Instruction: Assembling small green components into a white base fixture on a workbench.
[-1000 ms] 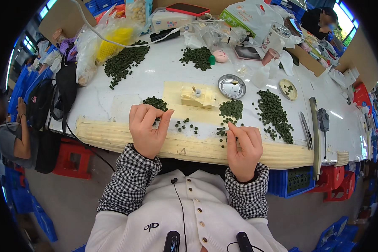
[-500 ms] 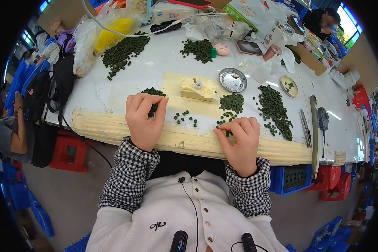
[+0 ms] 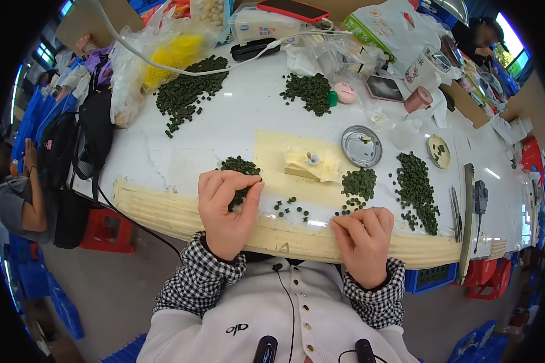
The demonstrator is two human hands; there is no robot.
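My left hand point(image 3: 227, 209) is closed in a pinch, with a small dark green piece point(image 3: 261, 179) showing at the thumb and fingertip. Behind those fingers lies a pile of like pieces point(image 3: 240, 164), partly hidden. My right hand point(image 3: 367, 245) also pinches thumb against finger, low over the table's padded front edge; what sits between its tips is too small to make out. Several loose pieces point(image 3: 290, 207) lie between the hands. Beyond them stands a block wrapped in yellowish tape point(image 3: 309, 167), with a small pale cylinder on top. A green heap point(image 3: 358, 183) lies just past my right hand.
A round metal dish point(image 3: 362, 146) lies beyond the block. More green heaps lie at the right point(image 3: 415, 187), far left point(image 3: 191, 91) and far middle point(image 3: 309, 92). Tweezers point(image 3: 456, 212) and a dark handheld device point(image 3: 480, 196) are at the right; bags point(image 3: 387, 27) crowd the back.
The whole view has shifted, so the table and both hands appear lower and farther right. Both hands stay pinched in nearly the same places over the table.
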